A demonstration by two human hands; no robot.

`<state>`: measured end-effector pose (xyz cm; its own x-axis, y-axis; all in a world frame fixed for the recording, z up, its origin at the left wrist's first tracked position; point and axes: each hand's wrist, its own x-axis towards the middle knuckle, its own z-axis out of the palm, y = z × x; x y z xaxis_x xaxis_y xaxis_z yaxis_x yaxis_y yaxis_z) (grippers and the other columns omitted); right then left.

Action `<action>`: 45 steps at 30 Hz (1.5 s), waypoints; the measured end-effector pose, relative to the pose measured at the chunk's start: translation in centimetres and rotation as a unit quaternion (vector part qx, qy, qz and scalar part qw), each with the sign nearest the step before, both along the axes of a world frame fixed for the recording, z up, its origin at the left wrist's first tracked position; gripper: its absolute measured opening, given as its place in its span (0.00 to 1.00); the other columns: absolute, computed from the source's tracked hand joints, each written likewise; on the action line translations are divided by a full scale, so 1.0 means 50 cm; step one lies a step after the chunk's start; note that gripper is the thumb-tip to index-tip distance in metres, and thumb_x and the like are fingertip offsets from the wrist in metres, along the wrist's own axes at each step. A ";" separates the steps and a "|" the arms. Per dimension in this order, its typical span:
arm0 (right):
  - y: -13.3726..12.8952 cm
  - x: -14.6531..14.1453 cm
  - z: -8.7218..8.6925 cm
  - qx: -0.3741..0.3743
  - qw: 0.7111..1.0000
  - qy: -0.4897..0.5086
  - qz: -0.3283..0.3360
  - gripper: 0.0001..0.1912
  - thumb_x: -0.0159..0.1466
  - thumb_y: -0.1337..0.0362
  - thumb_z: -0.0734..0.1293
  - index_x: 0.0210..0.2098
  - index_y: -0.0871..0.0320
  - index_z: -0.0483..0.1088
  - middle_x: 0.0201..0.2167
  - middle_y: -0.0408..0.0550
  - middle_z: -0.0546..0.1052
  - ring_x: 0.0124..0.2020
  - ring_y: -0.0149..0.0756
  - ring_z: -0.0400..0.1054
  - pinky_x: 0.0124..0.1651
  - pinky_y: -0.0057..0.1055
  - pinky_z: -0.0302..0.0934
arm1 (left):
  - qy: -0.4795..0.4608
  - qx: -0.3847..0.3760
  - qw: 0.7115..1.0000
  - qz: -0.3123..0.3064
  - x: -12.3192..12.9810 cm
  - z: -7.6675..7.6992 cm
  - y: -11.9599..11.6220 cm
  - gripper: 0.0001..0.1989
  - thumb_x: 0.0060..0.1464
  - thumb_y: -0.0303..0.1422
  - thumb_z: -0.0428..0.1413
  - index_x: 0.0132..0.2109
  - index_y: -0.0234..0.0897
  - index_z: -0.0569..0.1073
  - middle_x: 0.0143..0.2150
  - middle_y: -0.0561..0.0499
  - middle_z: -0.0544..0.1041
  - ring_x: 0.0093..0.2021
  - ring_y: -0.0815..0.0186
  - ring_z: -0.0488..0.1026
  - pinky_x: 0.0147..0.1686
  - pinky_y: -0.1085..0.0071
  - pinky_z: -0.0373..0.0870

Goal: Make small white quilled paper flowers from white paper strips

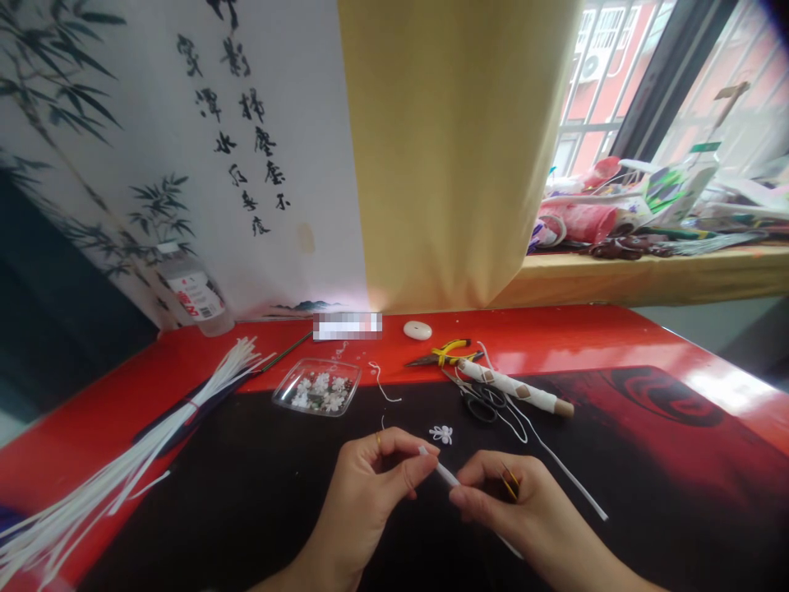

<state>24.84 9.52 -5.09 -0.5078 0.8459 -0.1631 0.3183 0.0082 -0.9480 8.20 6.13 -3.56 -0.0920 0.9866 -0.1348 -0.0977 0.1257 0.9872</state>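
Note:
My left hand (385,481) pinches one end of a short white cord (447,474) between thumb and fingers. Further along the same cord, the thumb and index finger of my right hand (499,497) are closed on it. A thin yellow tool (510,483), its kind unclear, is tucked among my right fingers. From under that hand a white tail (509,546) sticks out, partly hidden. Just beyond my fingertips a small white knotted flower (441,434) lies on the black mat (246,493).
A clear dish (283,404) of white flowers stands behind my left hand. Yellow-handled pliers (449,353), black-handled scissors (481,404) and a wrapped cord roll (514,388) lie at the back right. At left are a bundle of white cords (191,411) and a plastic bottle (200,296).

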 end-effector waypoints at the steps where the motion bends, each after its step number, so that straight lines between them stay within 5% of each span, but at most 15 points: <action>1: -0.001 0.001 0.000 0.003 1.000 0.001 0.002 0.09 0.55 0.61 0.65 0.23 0.60 0.68 0.19 0.41 0.69 0.21 0.26 0.59 0.24 0.21 0.53 | -0.002 0.006 1.000 0.000 0.000 0.000 0.001 0.03 0.44 0.33 0.59 0.27 0.38 0.76 0.25 0.55 0.74 0.24 0.74 0.62 0.26 0.79 0.60; 6: -0.003 0.002 0.008 0.053 0.998 -0.019 0.010 0.10 0.56 0.60 0.63 0.23 0.59 0.68 0.18 0.40 0.68 0.21 0.27 0.58 0.23 0.22 0.52 | -0.021 0.032 0.999 -0.003 0.003 0.000 -0.002 0.03 0.44 0.30 0.59 0.26 0.36 0.75 0.24 0.55 0.70 0.24 0.74 0.61 0.25 0.78 0.59; 10: -0.005 0.004 0.012 0.169 0.982 -0.082 0.025 0.09 0.56 0.61 0.63 0.22 0.58 0.68 0.18 0.42 0.69 0.20 0.28 0.60 0.24 0.23 0.54 | -0.001 0.029 0.999 -0.035 -0.009 0.007 0.004 0.06 0.44 0.31 0.58 0.23 0.35 0.72 0.22 0.55 0.69 0.24 0.72 0.62 0.25 0.77 0.59; 15: -0.006 0.009 -0.005 0.320 0.926 -0.185 0.072 0.08 0.58 0.66 0.61 0.25 0.57 0.69 0.21 0.44 0.72 0.21 0.29 0.64 0.24 0.24 0.53 | 0.237 0.022 0.957 -0.166 -0.050 0.030 0.023 0.03 0.45 0.30 0.56 0.28 0.37 0.74 0.26 0.53 0.74 0.29 0.67 0.69 0.30 0.73 0.62; 21: -0.008 0.008 -0.022 0.372 0.884 -0.259 0.116 0.09 0.60 0.67 0.58 0.27 0.56 0.68 0.22 0.43 0.73 0.23 0.30 0.67 0.24 0.24 0.53 | 0.419 0.084 0.887 -0.178 -0.060 0.038 0.023 0.05 0.47 0.30 0.54 0.27 0.39 0.74 0.28 0.54 0.74 0.30 0.67 0.70 0.31 0.73 0.61; 24: -0.003 0.010 -0.015 0.362 0.887 -0.271 0.099 0.09 0.60 0.65 0.58 0.28 0.56 0.69 0.23 0.44 0.73 0.23 0.31 0.67 0.24 0.25 0.53 | 0.441 0.102 0.879 -0.149 -0.066 0.042 0.027 0.05 0.48 0.30 0.53 0.27 0.38 0.72 0.28 0.53 0.73 0.30 0.67 0.69 0.31 0.72 0.61; 33: 0.085 0.051 0.050 0.177 0.979 -0.098 0.014 0.13 0.58 0.55 0.61 0.29 0.57 0.72 0.27 0.45 0.73 0.29 0.34 0.66 0.30 0.27 0.58 | 0.377 0.097 0.920 -0.042 -0.116 0.065 0.053 0.05 0.48 0.34 0.53 0.27 0.40 0.72 0.26 0.54 0.73 0.28 0.65 0.68 0.29 0.71 0.60; 38: 0.087 0.060 0.065 0.085 0.993 -0.085 0.016 0.18 0.53 0.55 0.66 0.41 0.55 0.70 0.30 0.45 0.73 0.29 0.34 0.65 0.28 0.27 0.58 | 0.387 0.132 0.912 -0.014 -0.102 0.054 0.049 0.05 0.49 0.34 0.53 0.28 0.41 0.71 0.28 0.54 0.74 0.31 0.65 0.69 0.33 0.70 0.62; 42: 0.079 0.061 0.070 0.092 0.993 -0.074 0.022 0.28 0.47 0.57 0.71 0.48 0.52 0.66 0.33 0.45 0.72 0.30 0.34 0.64 0.27 0.27 0.58 | 0.417 0.184 0.890 0.015 -0.094 0.045 0.047 0.05 0.50 0.33 0.52 0.30 0.41 0.72 0.30 0.53 0.73 0.32 0.65 0.68 0.34 0.70 0.61; 45: 0.082 0.062 0.071 0.131 0.988 -0.084 -0.019 0.22 0.48 0.54 0.70 0.41 0.53 0.71 0.28 0.44 0.72 0.27 0.33 0.64 0.26 0.28 0.58 | 0.393 0.190 0.900 0.016 -0.093 0.044 0.048 0.05 0.49 0.33 0.53 0.29 0.41 0.73 0.29 0.53 0.74 0.32 0.65 0.69 0.33 0.70 0.61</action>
